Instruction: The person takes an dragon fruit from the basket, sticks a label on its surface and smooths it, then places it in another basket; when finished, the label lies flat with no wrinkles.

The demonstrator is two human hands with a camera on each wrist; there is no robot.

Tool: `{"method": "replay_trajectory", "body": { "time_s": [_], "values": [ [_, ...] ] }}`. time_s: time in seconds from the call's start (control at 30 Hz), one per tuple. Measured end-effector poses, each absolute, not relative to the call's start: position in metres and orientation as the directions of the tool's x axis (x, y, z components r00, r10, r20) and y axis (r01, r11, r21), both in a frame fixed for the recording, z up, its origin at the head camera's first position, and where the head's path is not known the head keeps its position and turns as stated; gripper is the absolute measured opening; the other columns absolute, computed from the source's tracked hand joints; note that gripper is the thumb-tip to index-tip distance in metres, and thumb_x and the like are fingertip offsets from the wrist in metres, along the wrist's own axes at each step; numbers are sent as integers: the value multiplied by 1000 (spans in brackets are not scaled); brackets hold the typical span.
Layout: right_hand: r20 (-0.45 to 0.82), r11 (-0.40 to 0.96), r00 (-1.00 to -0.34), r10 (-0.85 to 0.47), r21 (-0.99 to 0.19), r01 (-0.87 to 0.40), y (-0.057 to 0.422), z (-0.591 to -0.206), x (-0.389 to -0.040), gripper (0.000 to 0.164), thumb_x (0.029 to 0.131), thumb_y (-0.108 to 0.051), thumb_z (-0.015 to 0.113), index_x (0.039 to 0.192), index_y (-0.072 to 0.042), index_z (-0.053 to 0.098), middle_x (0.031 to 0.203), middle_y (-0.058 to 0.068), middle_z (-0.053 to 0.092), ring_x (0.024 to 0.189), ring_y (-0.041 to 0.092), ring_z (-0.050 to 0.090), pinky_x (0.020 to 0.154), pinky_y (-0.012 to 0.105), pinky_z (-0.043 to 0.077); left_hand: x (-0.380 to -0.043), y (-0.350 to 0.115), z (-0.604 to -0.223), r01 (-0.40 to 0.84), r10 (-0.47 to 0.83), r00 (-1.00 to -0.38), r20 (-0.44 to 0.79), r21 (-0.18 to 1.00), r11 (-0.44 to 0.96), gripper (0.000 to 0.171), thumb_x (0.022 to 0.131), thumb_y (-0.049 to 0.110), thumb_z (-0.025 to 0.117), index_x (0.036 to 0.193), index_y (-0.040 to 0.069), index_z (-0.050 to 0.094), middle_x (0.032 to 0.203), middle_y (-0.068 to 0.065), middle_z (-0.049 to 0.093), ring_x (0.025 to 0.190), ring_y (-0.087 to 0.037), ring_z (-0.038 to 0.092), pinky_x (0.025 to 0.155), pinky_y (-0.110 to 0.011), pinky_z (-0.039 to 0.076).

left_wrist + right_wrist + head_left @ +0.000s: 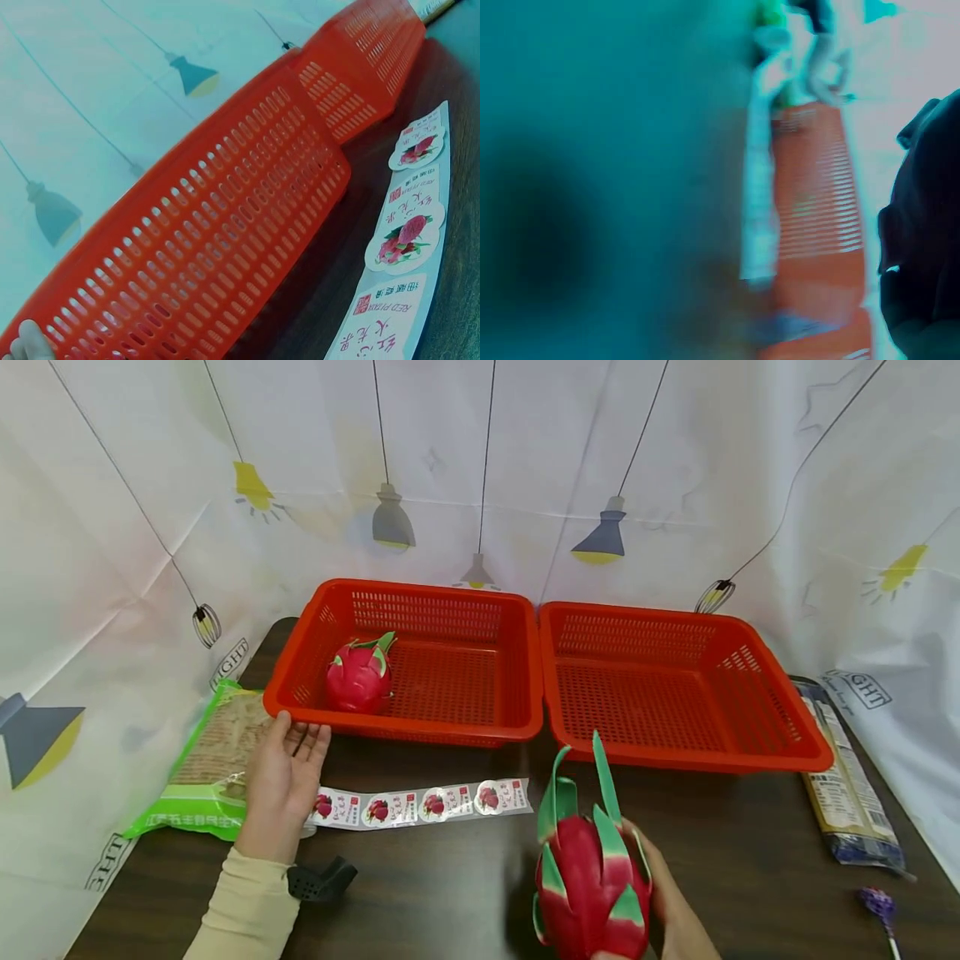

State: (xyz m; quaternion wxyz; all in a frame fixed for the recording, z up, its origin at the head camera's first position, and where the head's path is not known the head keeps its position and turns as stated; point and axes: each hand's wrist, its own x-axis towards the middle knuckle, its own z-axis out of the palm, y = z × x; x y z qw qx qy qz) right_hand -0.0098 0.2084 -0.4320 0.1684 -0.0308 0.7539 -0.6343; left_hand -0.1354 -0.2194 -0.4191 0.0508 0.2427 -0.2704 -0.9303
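Note:
A large dragon fruit point(592, 885) with long green leaf tips is held by my right hand point(671, 902) near the front of the table. The fruit hides part of that hand. My left hand point(288, 772) has its fingertips at the front left corner of the left red basket point(442, 727), also seen from outside in the left wrist view. Inside that basket lies another dragon fruit point(360, 677). A strip of round dragon fruit stickers point(435, 806) lies just right of my left hand. The right wrist view is badly blurred.
A second red basket point(675, 758) stands beside the first. A green-edged bag point(210, 760) lies behind my left hand. At the right are a flat plastic packet point(851, 785) and a lollipop point(877, 906). A printed cloth point(480, 460) hangs behind.

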Motion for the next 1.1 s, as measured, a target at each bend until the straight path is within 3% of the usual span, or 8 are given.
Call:
{"method": "replay_trajectory", "body": {
  "time_s": [0.13, 0.33, 0.7, 0.83, 0.9, 0.97, 1.03, 1.1],
  "values": [
    [-318, 135, -922, -220, -946, 294, 227, -474, 5, 86, 88, -21, 73, 154, -34, 19, 142, -16, 45, 121, 2, 53, 89, 28, 57, -136, -222, -419, -27, -224, -875, -430, 505, -863, 30, 104, 28, 57, 128, 24, 39, 105, 3, 47, 105, -12, 45, 85, -21, 57],
    [-545, 179, -838, -6, -825, 536, 205, -461, 0, 100, 85, -22, 80, 158, -22, 12, 146, 19, 46, 113, 27, 60, 85, 46, 62, -136, -225, -418, -13, -232, -866, -444, 483, -876, 31, 104, 27, 57, 129, 24, 39, 106, 3, 47, 108, -12, 43, 86, -23, 57],
    [-437, 395, -899, 41, -819, 416, 200, -446, -16, 96, 95, -39, 68, 162, -12, 5, 155, 22, 38, 129, 36, 51, 92, 44, 59, -128, -210, -410, -141, -59, -860, -507, 347, -927, 27, 106, 46, 47, 118, 24, 39, 102, -1, 50, 99, -16, 55, 88, -30, 58],
    [-411, 447, -911, 42, -807, 385, 201, -443, -18, 94, 99, -45, 63, 164, -13, 3, 159, 21, 32, 135, 41, 45, 97, 49, 57, -119, -189, -414, -246, 37, -903, -428, 444, -862, 36, 107, 56, 35, 110, 21, 44, 97, 0, 55, 94, -18, 59, 87, -31, 57],
    [-398, 491, -916, 44, -790, 367, 202, -441, -18, 93, 99, -47, 61, 164, -13, 2, 160, 22, 30, 136, 42, 44, 98, 53, 57, -115, -174, -421, -341, 144, -926, -348, 614, -712, 37, 109, 52, 32, 106, 19, 49, 97, 0, 58, 92, -18, 61, 84, -30, 57],
    [-392, 527, -919, 42, -773, 353, 203, -440, -18, 94, 99, -49, 60, 164, -13, 2, 161, 22, 30, 136, 43, 44, 98, 54, 56, -112, -157, -428, -330, 270, -933, -239, 867, -372, 35, 111, 43, 37, 105, 14, 56, 96, 0, 61, 90, -17, 62, 79, -28, 56],
    [-400, 545, -916, 35, -761, 352, 205, -440, -17, 95, 99, -51, 59, 164, -13, 1, 161, 22, 29, 137, 44, 43, 98, 55, 56, -109, -139, -433, -92, 378, -918, -123, 991, 99, 24, 108, 34, 50, 105, 12, 60, 96, 0, 61, 89, -16, 61, 76, -27, 54],
    [-424, 537, -905, 31, -757, 373, 206, -441, -16, 95, 99, -53, 58, 165, -16, -1, 163, 22, 25, 139, 44, 40, 100, 57, 54, -105, -122, -438, 238, 440, -898, -14, 825, 512, 21, 100, 30, 65, 106, 10, 63, 96, -3, 62, 89, -19, 60, 73, -30, 53]
  ]
}}
